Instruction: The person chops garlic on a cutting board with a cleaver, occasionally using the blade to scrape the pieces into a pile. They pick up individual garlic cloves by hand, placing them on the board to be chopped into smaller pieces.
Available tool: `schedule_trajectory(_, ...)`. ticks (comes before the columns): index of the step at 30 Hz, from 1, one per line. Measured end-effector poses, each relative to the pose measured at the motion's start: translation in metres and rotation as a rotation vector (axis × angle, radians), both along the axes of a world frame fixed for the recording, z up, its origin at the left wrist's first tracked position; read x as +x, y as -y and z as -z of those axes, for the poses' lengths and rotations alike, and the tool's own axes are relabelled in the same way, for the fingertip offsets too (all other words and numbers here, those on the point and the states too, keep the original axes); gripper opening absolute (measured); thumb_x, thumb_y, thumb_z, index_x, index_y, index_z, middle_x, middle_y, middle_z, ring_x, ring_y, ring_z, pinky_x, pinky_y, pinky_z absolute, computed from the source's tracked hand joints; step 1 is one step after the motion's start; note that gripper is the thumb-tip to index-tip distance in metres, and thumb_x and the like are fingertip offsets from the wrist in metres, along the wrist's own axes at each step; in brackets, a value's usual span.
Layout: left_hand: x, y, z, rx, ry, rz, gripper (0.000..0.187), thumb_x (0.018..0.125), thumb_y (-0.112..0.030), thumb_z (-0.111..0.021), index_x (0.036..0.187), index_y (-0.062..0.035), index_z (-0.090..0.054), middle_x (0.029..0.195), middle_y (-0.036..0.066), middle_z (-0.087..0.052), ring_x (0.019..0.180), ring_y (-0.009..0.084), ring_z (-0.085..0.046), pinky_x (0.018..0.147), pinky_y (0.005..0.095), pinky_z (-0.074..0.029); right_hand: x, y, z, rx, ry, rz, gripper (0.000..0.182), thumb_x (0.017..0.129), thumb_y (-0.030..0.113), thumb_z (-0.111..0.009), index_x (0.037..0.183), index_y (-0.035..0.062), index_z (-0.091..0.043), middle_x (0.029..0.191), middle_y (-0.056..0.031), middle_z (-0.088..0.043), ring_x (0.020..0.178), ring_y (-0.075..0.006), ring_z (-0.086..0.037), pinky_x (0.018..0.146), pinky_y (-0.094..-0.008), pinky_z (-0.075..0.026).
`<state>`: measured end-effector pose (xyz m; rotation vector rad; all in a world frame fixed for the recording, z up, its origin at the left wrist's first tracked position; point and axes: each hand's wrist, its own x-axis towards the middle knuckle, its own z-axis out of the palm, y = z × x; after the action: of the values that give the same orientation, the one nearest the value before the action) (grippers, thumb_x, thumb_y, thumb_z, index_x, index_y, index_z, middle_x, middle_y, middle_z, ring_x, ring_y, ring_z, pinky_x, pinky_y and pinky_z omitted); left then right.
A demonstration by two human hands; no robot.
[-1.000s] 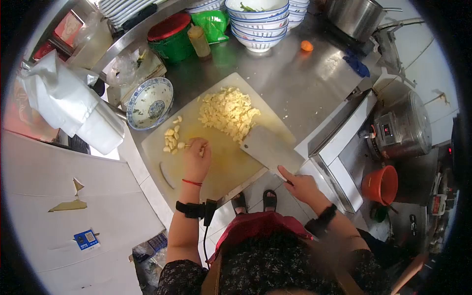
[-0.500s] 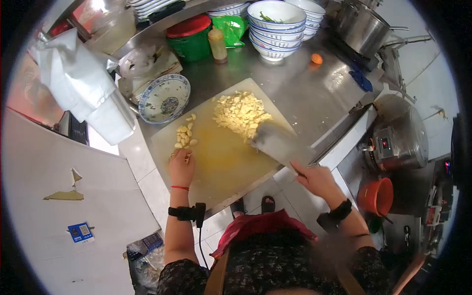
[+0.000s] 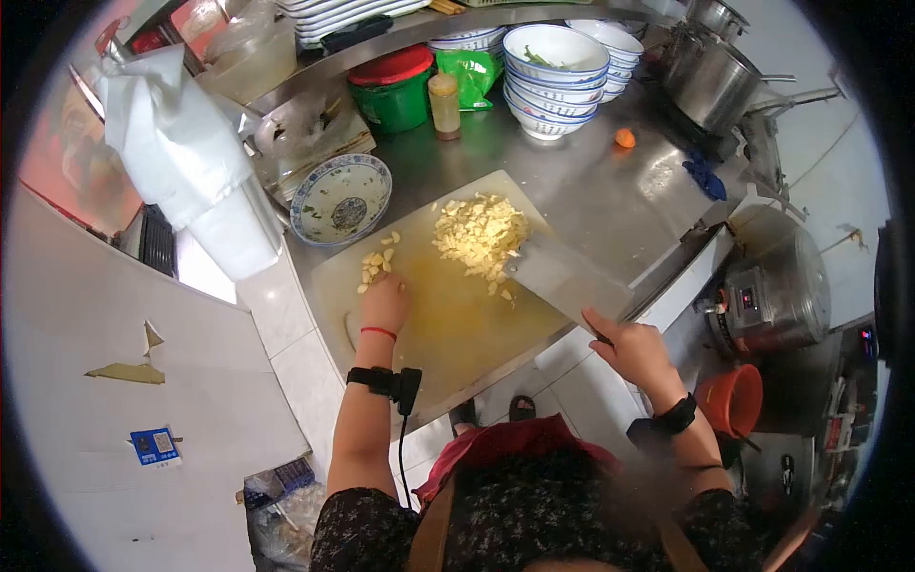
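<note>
A wide cleaver [image 3: 570, 278] is in my right hand [image 3: 637, 355], its fingers wrapped round the handle. The blade lies tilted over the right edge of the cutting board [image 3: 457, 357], with its far end against a heap of chopped garlic [image 3: 481, 234]. My left hand [image 3: 385, 303] is closed on the board's left side, just below a small group of whole garlic cloves [image 3: 375, 265]. Its fingertips are mostly hidden, so what they hold cannot be made out. A yellowish wet stain covers the middle of the board.
Behind the board are a patterned bowl [image 3: 341, 200], a green tub with red lid [image 3: 391, 91], a sauce bottle [image 3: 444, 110] and stacked bowls [image 3: 556, 81]. An orange ball-like item [image 3: 624, 138], blue cloth [image 3: 703, 179] and steel pot [image 3: 710, 86] are at the right.
The whole view has shifted, so things appear further right. My left hand has moved a little right, beside the cloves. The cleaver, blurred before, now shows more sharply beside the heap.
</note>
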<state>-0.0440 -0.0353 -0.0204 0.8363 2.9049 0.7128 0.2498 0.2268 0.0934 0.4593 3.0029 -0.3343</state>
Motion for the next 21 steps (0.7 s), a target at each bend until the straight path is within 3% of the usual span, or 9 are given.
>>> schedule_trajectory(3,0.021,-0.009,-0.005,0.06,0.094,0.123,0.015,0.081,-0.015,-0.059,0.091,-0.0051,-0.066,0.092,0.017,-0.065,0.086,0.0369,-0.061,0.075,0.0439,-0.05,0.011,-0.006,0.012,0.013,0.012,0.004,0.052,0.084,0.031,-0.062,0.133,0.0256,-0.048,0.066,-0.0146,-0.063,0.064,-0.0335,-0.063,0.059,-0.044,-0.051)
schedule_trajectory(5,0.046,-0.027,0.001,0.136,0.064,0.371,0.015,0.081,-0.014,-0.059,0.091,-0.0041,-0.065,0.091,0.018,-0.064,0.083,0.037,-0.06,0.073,0.0445,-0.049,0.016,-0.008,0.02,0.018,-0.011,0.007,0.05,0.084,0.031,-0.061,0.132,0.0255,-0.048,0.065,-0.0143,-0.062,0.063,-0.0327,-0.064,0.059,-0.0437,-0.051)
schedule_trajectory(11,0.083,-0.087,-0.006,0.113,0.256,0.48,0.017,0.082,-0.012,-0.057,0.095,-0.0043,-0.065,0.091,0.017,-0.065,0.087,0.0339,-0.061,0.077,0.0419,-0.049,-0.003,-0.004,0.017,0.068,-0.03,-0.006,0.05,0.085,0.03,-0.061,0.132,0.0262,-0.048,0.063,-0.0129,-0.062,0.059,-0.0313,-0.063,0.054,-0.0427,-0.05)
schedule_trajectory(13,0.088,-0.095,-0.03,0.468,0.264,0.346,0.02,0.081,-0.01,-0.054,0.098,-0.0061,-0.065,0.093,0.015,-0.066,0.095,0.0327,-0.06,0.083,0.0419,-0.047,-0.002,-0.005,0.015,0.071,-0.033,-0.007,0.05,0.084,0.031,-0.061,0.132,0.0264,-0.048,0.062,-0.0122,-0.061,0.058,-0.0306,-0.063,0.053,-0.0424,-0.05)
schedule_trajectory(14,0.084,-0.101,-0.037,0.464,0.266,0.351,0.02,0.081,-0.01,-0.054,0.098,-0.0061,-0.065,0.093,0.015,-0.066,0.095,0.0327,-0.06,0.083,0.0419,-0.047,-0.001,-0.004,0.014,0.073,-0.034,-0.013,0.051,0.084,0.031,-0.062,0.132,0.0265,-0.048,0.061,-0.0115,-0.061,0.056,-0.0299,-0.063,0.052,-0.042,-0.05)
schedule_trajectory(16,0.072,-0.115,-0.047,0.526,-0.197,0.643,0.025,0.08,-0.009,-0.053,0.101,-0.0077,-0.065,0.094,0.014,-0.066,0.101,0.0321,-0.058,0.086,0.0428,-0.045,0.003,-0.003,0.011,0.079,-0.026,-0.012,0.051,0.084,0.032,-0.062,0.133,0.0267,-0.048,0.061,-0.011,-0.06,0.056,-0.0296,-0.063,0.052,-0.0416,-0.05)
schedule_trajectory(17,0.067,-0.117,-0.043,0.527,-0.197,0.645,0.025,0.08,-0.009,-0.053,0.101,-0.0077,-0.065,0.094,0.014,-0.066,0.101,0.0321,-0.058,0.086,0.0428,-0.045,0.005,-0.003,0.01,0.09,-0.02,-0.018,0.052,0.084,0.032,-0.062,0.133,0.027,-0.048,0.06,-0.0105,-0.06,0.056,-0.0292,-0.062,0.052,-0.0412,-0.05)
schedule_trajectory(19,0.054,-0.114,-0.03,0.252,-0.196,0.443,0.028,0.078,-0.011,-0.054,0.104,-0.0102,-0.065,0.095,0.013,-0.067,0.106,0.0317,-0.055,0.09,0.0427,-0.043,0.016,-0.007,0.014,0.079,-0.044,-0.006,0.052,0.083,0.032,-0.063,0.133,0.027,-0.048,0.061,-0.0106,-0.06,0.056,-0.029,-0.062,0.053,-0.0407,-0.05)
schedule_trajectory(21,0.051,-0.103,-0.025,0.195,-0.154,0.381,0.027,0.079,-0.012,-0.055,0.104,-0.011,-0.065,0.093,0.013,-0.067,0.101,0.0319,-0.057,0.086,0.0429,-0.044,0.03,-0.013,0.021,0.069,-0.069,0.012,0.053,0.083,0.031,-0.064,0.133,0.027,-0.049,0.061,-0.0108,-0.06,0.056,-0.0288,-0.062,0.053,-0.0403,-0.05)
